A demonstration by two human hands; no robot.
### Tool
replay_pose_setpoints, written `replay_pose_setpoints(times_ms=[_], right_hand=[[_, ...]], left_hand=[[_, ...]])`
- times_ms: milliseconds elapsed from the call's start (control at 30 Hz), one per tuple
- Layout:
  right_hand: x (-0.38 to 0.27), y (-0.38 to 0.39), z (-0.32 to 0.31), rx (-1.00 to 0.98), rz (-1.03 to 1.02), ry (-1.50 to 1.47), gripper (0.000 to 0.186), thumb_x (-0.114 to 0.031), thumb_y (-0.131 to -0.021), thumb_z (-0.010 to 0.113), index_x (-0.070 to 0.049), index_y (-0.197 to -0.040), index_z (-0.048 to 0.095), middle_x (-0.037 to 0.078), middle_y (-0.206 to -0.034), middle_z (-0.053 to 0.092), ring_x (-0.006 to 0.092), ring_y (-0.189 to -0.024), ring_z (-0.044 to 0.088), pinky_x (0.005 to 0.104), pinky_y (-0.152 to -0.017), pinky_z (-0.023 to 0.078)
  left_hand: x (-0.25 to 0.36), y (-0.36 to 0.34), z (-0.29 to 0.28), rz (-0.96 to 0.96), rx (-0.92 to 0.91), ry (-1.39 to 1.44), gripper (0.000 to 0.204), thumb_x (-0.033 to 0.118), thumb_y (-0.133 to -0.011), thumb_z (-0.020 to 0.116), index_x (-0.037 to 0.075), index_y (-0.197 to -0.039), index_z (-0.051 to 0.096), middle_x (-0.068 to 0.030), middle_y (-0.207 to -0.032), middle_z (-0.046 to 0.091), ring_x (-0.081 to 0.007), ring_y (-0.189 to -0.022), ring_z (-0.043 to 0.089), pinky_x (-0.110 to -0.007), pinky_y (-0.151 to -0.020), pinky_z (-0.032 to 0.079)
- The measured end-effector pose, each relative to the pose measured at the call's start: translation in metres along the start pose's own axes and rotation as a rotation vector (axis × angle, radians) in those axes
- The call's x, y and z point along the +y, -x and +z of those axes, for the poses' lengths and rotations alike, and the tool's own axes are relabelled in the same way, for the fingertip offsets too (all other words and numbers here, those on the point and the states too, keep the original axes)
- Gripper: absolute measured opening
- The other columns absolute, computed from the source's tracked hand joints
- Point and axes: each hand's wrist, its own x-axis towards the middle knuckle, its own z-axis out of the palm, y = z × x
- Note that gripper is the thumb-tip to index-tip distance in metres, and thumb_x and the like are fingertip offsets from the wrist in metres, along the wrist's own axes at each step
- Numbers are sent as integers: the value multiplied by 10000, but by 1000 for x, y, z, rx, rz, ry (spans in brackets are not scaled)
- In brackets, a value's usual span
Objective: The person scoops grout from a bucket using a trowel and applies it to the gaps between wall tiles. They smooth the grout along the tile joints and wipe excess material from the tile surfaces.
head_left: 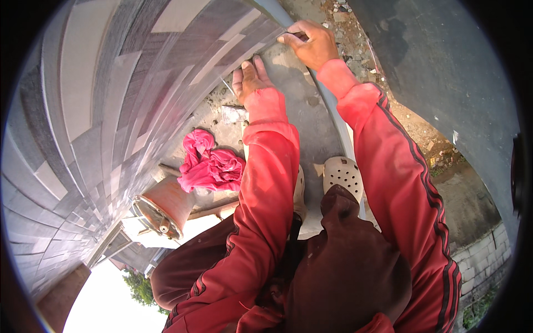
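Note:
My right hand pinches a thin dark tool and holds its tip against the edge of the tiled wall, where the grey and purple tiles meet a grey slab. What kind of tool it is I cannot tell. My left hand lies flat on that slab, close to the wall's lower edge, fingers together and holding nothing. Both arms are in red sleeves with dark stripes.
A crumpled pink cloth lies by the wall, with an orange bucket on its side just below it. My feet in white perforated clogs stand on the slab. Rubble and bare ground lie to the right, beside a low block wall.

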Motion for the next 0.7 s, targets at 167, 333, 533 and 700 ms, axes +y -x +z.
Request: replay_pose_setpoints(times_ms=[167,333,533,700], right_hand=[[-2,3,3,-3,-6,-52,226,-228,-762,772,-47,-855,675,57,-785,658,167,-682,613,295,-647,489],[11,2,7,24,-12,-69,216,-212,-749,769,-47,-853,676,62,-791,660,187,-688,614,308,-651,483],[14,1,10,45,-110,-40,233,-236,-741,772,-48,-833,671,72,-777,643,230,-664,607,341,-622,472],[15,0,11,48,-134,-25,225,-250,-742,771,-62,-827,682,70,-775,643,250,-676,604,354,-627,466]], left_hand=[[3,2,2,0,4,-11,485,-50,-847,632,-62,-1230,335,-206,-1120,506,-328,-997,593,-377,-906,583],[1,6,5,-10,18,35,402,-30,-864,626,-28,-1187,386,-175,-1095,518,-299,-981,590,-374,-876,590],[-1,4,4,26,22,65,337,-16,-869,627,9,-1140,429,-153,-1081,523,-270,-962,582,-356,-856,598],[0,3,5,8,62,112,323,-1,-881,617,8,-1144,430,-145,-1079,529,-258,-969,583,-349,-854,600]])
